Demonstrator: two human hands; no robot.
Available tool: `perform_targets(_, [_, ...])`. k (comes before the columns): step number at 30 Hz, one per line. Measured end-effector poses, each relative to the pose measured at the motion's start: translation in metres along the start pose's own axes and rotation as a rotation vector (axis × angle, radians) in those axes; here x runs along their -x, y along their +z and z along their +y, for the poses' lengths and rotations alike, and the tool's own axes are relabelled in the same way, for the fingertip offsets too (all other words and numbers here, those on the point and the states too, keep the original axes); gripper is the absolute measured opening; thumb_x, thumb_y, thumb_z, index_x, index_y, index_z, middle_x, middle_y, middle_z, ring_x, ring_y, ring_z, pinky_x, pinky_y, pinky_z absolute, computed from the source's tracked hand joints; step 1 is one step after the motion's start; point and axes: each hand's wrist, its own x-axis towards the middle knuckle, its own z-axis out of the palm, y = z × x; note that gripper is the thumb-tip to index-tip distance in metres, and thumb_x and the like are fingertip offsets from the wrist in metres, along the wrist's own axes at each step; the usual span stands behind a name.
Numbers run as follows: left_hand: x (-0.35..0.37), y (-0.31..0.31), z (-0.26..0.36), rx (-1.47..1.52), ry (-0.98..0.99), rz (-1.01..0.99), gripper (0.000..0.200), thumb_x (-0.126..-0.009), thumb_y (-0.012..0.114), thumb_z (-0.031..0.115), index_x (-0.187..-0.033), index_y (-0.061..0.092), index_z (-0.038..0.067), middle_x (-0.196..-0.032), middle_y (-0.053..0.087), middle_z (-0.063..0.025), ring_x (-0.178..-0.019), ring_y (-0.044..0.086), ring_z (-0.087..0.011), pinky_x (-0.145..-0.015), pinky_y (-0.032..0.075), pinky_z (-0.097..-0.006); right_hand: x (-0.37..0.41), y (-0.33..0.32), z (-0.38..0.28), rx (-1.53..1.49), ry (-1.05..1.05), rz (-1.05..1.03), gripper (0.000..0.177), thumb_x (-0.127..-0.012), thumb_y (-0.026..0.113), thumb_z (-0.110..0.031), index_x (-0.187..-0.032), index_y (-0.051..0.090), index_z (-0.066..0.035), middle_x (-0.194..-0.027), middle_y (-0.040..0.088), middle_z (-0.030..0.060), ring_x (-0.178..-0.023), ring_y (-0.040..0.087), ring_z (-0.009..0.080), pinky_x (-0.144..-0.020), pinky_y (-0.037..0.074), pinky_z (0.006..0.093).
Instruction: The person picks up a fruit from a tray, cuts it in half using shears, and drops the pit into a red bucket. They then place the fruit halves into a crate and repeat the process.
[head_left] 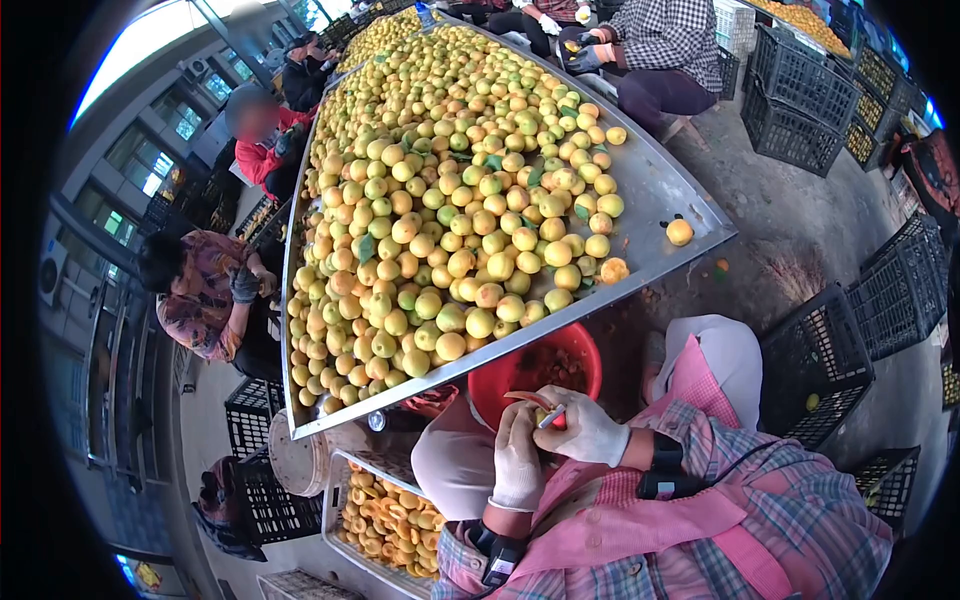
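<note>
My left hand, in a white glove, is closed around an apricot that mostly hides behind the fingers. A strip of orange peel or flesh sticks out above it. My right hand, also gloved, grips a small knife with a short pale blade against the fruit; a bit of red handle shows. Just beyond both hands sits a red basin with dark scraps inside. Past it, a metal table carries a big heap of yellow-orange apricots.
A white crate of cut apricot halves stands at my left, beside a round lidded bucket. Black plastic crates line the right side, with more at left. Other people sit around the table.
</note>
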Motion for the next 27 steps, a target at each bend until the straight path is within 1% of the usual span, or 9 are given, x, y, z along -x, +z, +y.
perform_targets(3, [0.003, 0.005, -0.012, -0.295, 0.156, 0.026, 0.046, -0.072, 0.07, 0.005, -0.112, 0.05, -0.004, -0.105, 0.058, -0.0219, -0.092, 0.061, -0.0392, -0.077, 0.052, -0.0399, 0.006, 0.002, 0.004, 0.038, -0.008, 0.03, 0.021, -0.073, 0.064, -0.01, -0.088, 0.051, -0.001, -0.081, 0.053, 0.0163, -0.08, 0.056, 0.0347, -0.074, 0.046, 0.0406])
perform_targets(9, [0.006, 0.027, -0.01, -0.016, -0.067, 0.166, 0.045, -0.07, 0.075, 0.008, -0.108, 0.052, -0.002, -0.103, 0.06, -0.0188, -0.092, 0.062, -0.035, -0.079, 0.051, -0.0383, 0.011, 0.006, 0.007, 0.137, -0.009, 0.141, 0.019, -0.074, 0.064, -0.011, -0.087, 0.054, -0.002, -0.084, 0.057, 0.0179, -0.082, 0.058, 0.0376, -0.074, 0.048, 0.0437])
perform_targets(11, [0.006, 0.027, -0.011, -0.193, 0.062, 0.176, 0.017, -0.091, 0.05, 0.004, -0.106, 0.057, -0.002, -0.105, 0.059, -0.0159, -0.089, 0.063, -0.0269, -0.075, 0.052, -0.0332, 0.01, 0.006, 0.008, 0.184, -0.037, 0.15, 0.02, -0.074, 0.064, -0.011, -0.09, 0.055, -0.003, -0.087, 0.058, 0.0177, -0.085, 0.059, 0.0375, -0.075, 0.049, 0.0437])
perform_targets(13, [0.005, 0.026, -0.011, -0.261, 0.035, 0.16, 0.043, -0.07, 0.074, 0.006, -0.107, 0.053, -0.001, -0.104, 0.059, -0.0184, -0.092, 0.062, -0.0347, -0.079, 0.051, -0.0385, 0.011, 0.004, 0.011, 0.056, 0.062, 0.11, 0.024, -0.073, 0.065, -0.011, -0.094, 0.055, -0.002, -0.088, 0.057, 0.0172, -0.084, 0.058, 0.0377, -0.076, 0.049, 0.0427])
perform_targets(17, [-0.008, 0.011, 0.023, 0.889, -0.485, 0.136, 0.029, -0.098, 0.054, 0.017, -0.123, 0.048, 0.003, -0.111, 0.058, -0.0103, -0.095, 0.062, -0.0226, -0.08, 0.052, -0.0332, 0.003, -0.011, 0.001, -0.051, 0.044, 0.01, 0.053, -0.077, 0.069, -0.012, -0.128, 0.054, -0.004, -0.11, 0.061, 0.0103, -0.09, 0.061, 0.0222, -0.082, 0.048, 0.0338])
perform_targets(19, [-0.005, 0.0, 0.017, 0.843, -0.418, 0.065, 0.043, -0.099, 0.055, 0.032, -0.13, 0.042, 0.005, -0.115, 0.056, -0.0071, -0.098, 0.061, -0.0171, -0.081, 0.053, -0.03, -0.002, -0.024, -0.015, -0.497, 0.344, -0.178, 0.052, -0.084, 0.068, -0.014, -0.133, 0.051, -0.004, -0.125, 0.058, 0.0069, -0.1, 0.058, 0.0165, -0.089, 0.046, 0.0319])
perform_targets(20, [-0.003, -0.005, 0.023, 0.84, -0.394, -0.007, 0.051, -0.096, 0.059, 0.035, -0.132, 0.039, 0.006, -0.115, 0.056, -0.0075, -0.1, 0.06, -0.0174, -0.082, 0.053, -0.0297, -0.005, -0.024, -0.017, -0.548, 0.204, -0.187, 0.035, -0.095, 0.062, -0.016, -0.128, 0.055, -0.007, -0.108, 0.06, -0.0015, -0.081, 0.055, 0.0048, -0.063, 0.049, 0.0209])
perform_targets(25, [-0.003, -0.019, 0.037, 0.822, -0.357, -0.052, 0.062, -0.086, 0.074, 0.019, -0.133, 0.036, 0.006, -0.12, 0.053, -0.0087, -0.102, 0.057, -0.017, -0.089, 0.051, -0.0304, -0.012, -0.042, -0.027, -0.605, 0.361, -0.267, 0.039, -0.095, 0.059, -0.015, -0.132, 0.052, -0.004, -0.126, 0.057, 0.007, -0.089, 0.062, 0.0098, -0.064, 0.052, 0.0199])
perform_targets(27, [-0.003, -0.017, 0.03, 0.861, -0.342, 0.012, 0.071, -0.08, 0.08, 0.018, -0.134, 0.035, 0.006, -0.112, 0.054, -0.007, -0.1, 0.056, -0.0159, -0.086, 0.051, -0.0282, -0.016, -0.046, -0.044, -0.456, 0.418, -0.08, 0.032, -0.097, 0.056, -0.015, -0.125, 0.055, -0.001, -0.111, 0.064, 0.01, -0.068, 0.063, 0.0123, -0.052, 0.05, 0.0211])
